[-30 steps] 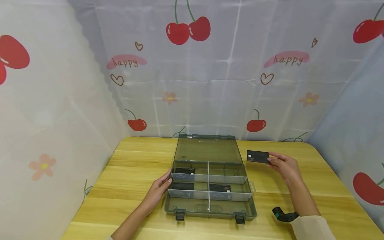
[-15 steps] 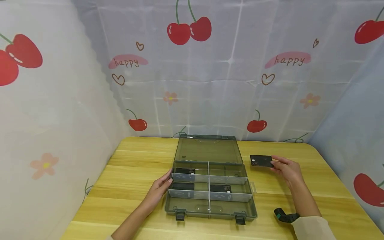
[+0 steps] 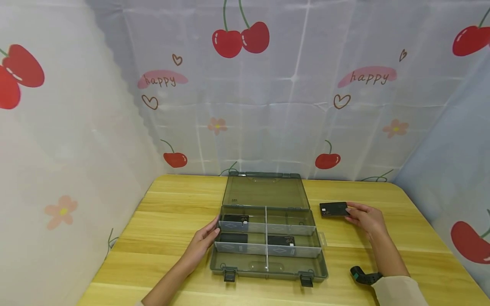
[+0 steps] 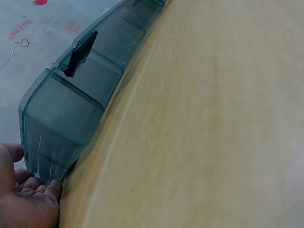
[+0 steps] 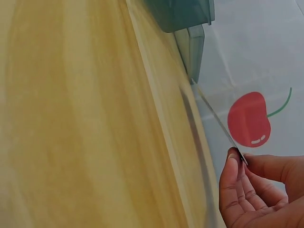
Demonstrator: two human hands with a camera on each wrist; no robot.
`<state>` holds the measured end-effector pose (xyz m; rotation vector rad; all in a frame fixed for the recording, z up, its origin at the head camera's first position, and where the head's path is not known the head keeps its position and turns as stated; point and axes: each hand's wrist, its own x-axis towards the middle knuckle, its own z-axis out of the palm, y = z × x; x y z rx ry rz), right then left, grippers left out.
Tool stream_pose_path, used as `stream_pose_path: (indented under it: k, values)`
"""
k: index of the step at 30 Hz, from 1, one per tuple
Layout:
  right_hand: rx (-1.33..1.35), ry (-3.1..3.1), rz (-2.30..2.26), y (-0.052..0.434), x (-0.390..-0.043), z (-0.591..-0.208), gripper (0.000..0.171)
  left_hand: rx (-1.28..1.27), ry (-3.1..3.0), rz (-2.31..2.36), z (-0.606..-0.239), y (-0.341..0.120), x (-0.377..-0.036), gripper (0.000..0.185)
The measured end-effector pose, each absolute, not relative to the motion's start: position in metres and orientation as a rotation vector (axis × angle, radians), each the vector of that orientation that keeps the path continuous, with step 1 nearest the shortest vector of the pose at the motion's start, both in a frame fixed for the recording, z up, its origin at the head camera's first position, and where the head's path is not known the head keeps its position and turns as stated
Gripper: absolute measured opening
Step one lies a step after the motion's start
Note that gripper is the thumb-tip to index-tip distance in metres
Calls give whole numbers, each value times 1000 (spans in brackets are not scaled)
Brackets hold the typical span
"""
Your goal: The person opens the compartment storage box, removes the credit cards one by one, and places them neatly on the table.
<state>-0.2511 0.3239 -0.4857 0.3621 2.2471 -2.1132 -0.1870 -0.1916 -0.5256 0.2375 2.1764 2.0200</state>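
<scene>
The right hand (image 3: 366,219) pinches a black card (image 3: 333,208) by one short edge, above the table (image 3: 356,250) and just right of the open box (image 3: 275,276). Well apart from it, the left hand (image 3: 203,241) grips the box's left side. The card should be light, stiff and slick, best taken by its edges. Its lettering is blurred, perhaps VIP; the back-left card (image 3: 232,218) and middle-right card (image 3: 277,240) show VIP, the curtain (image 3: 275,114) happy
</scene>
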Motion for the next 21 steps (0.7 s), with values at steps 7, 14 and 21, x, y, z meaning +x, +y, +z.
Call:
stream_pose_path:
  k: [7, 14, 21]
  values:
    - [351, 2288, -2093, 325, -253, -491, 49, 269, 2177, 2026, -526, -192, -187, 53]
    - [360, 2299, -2076, 326, -253, -494, 45, 261, 2171, 2035, -525, -191, -187, 53]
    - [390, 2264, -2086, 326, -253, -491, 47, 261, 2160, 2045, -527, -191, -187, 53]
